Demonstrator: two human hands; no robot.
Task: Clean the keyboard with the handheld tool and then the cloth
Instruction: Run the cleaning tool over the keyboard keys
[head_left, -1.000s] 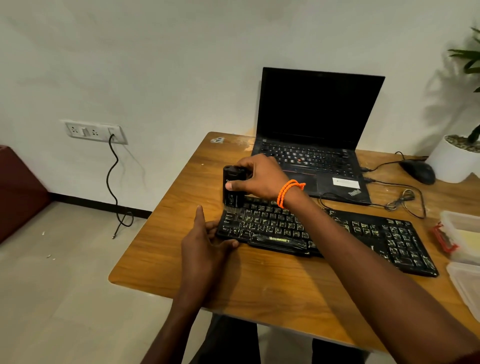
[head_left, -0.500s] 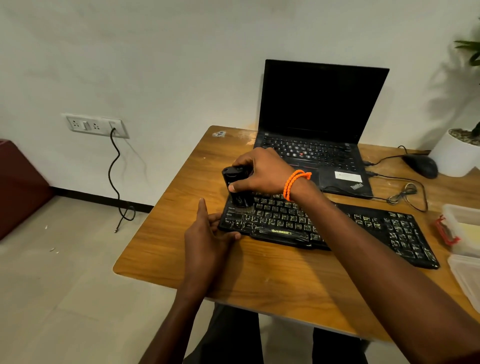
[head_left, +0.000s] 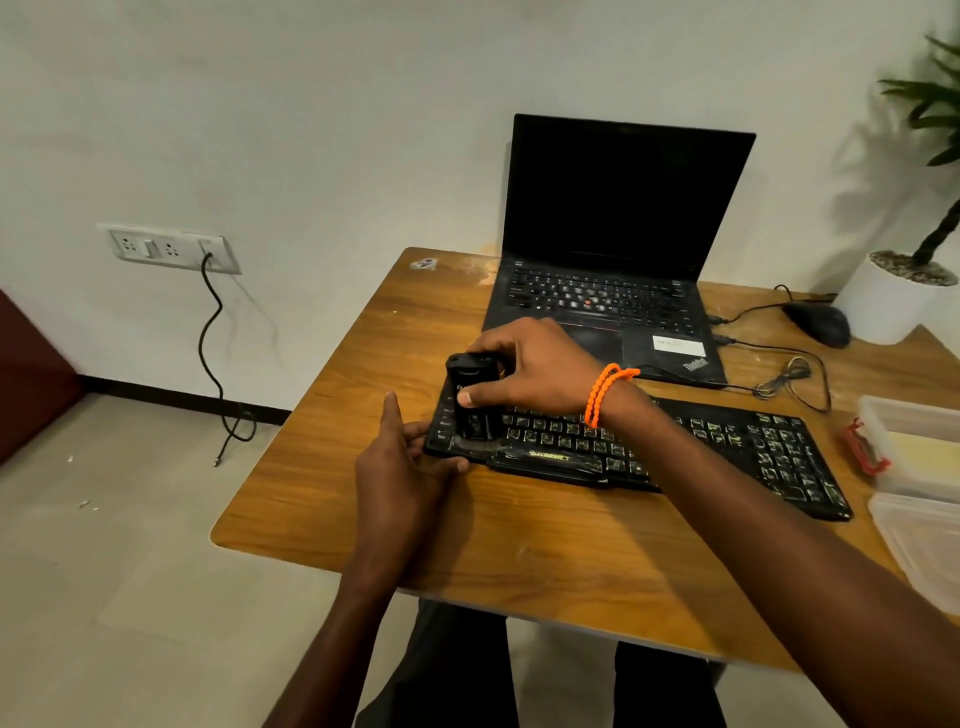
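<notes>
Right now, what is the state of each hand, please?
Left hand: fingers straight, thumb bent, resting against the keyboard at its left end.
Right hand: closed on the handheld tool, upright on the keys.

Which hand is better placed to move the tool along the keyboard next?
The right hand: it already grips the handheld tool upright on the keyboard. The left hand steadies its left end.

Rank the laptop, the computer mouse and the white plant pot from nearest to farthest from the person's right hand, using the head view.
1. Laptop: open, just behind the right hand, which grips the handheld tool.
2. Computer mouse: farther off to the right, toward the table's back edge.
3. White plant pot: just beyond the mouse, at the far right corner.
</notes>
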